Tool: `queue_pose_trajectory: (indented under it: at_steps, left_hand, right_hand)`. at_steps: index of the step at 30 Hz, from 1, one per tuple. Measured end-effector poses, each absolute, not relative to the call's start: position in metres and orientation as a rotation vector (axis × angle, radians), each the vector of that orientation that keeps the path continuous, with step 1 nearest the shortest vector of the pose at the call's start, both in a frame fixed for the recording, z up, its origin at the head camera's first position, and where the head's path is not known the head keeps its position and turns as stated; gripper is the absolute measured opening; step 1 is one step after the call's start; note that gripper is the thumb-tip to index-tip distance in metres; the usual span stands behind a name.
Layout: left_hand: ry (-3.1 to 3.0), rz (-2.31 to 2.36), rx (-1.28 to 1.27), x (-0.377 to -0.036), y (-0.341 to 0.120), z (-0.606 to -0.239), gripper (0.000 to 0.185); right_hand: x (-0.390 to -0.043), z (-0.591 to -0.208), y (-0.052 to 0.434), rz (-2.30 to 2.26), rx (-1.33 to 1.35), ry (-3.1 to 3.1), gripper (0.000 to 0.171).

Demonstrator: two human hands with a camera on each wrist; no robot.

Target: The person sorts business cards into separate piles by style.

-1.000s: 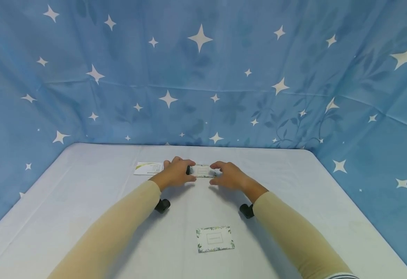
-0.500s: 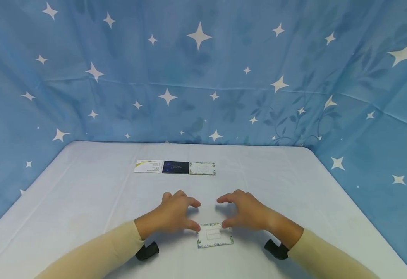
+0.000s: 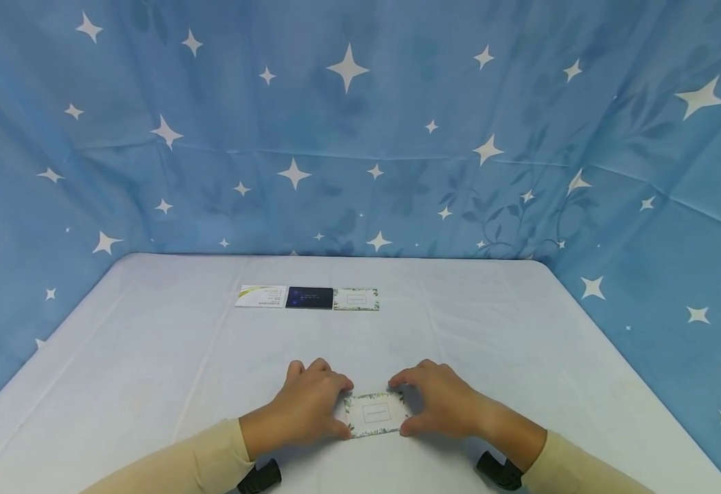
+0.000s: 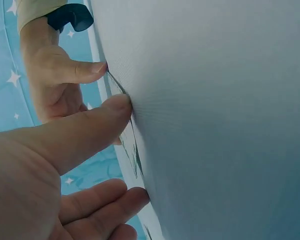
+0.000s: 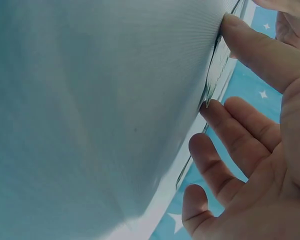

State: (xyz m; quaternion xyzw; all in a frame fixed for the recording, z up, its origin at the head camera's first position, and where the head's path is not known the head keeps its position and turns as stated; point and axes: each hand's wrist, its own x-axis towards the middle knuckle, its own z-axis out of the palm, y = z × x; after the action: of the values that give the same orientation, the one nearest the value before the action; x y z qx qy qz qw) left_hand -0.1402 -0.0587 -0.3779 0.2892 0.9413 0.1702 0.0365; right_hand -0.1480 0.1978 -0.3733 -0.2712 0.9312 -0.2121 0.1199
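A small white card with a leafy green border (image 3: 375, 414) lies on the pale table (image 3: 150, 357) near me. My left hand (image 3: 347, 409) pinches its left edge between thumb and fingers. My right hand (image 3: 400, 406) pinches its right edge the same way. In the left wrist view the left thumb (image 4: 115, 107) presses the card edge (image 4: 132, 150), with the fingers below it. In the right wrist view the right thumb (image 5: 232, 27) and fingers (image 5: 215, 112) bracket the card edge (image 5: 215, 70).
Three cards lie side by side at the back of the table: a white one with a yellow-green swoosh (image 3: 261, 296), a dark blue one (image 3: 309, 297) and a leafy-bordered one (image 3: 356, 299). A blue star-patterned cloth (image 3: 360, 137) hangs around the table.
Both hands drew back from the far row, leaving the leafy card beside the dark blue one. They came down on the near card and now pinch its two short edges.
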Motion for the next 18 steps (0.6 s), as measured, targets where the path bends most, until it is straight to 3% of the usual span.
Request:
queue_pose_trajectory:
  at_steps: [8, 18]
  left_hand:
    - [2.904, 0.540, 0.889, -0.1394, -0.0587, -0.3797, 0.054]
    - [2.893, 0.508, 0.904, -0.1386, -0.0575, -0.3778, 0.060]
  right_hand:
    - [-0.1467, -0.3750, 0.1988, -0.597, -0.882, 2.751, 0.048]
    - [-0.1451, -0.3760, 0.1968, -0.486, -0.987, 2.826, 0.039]
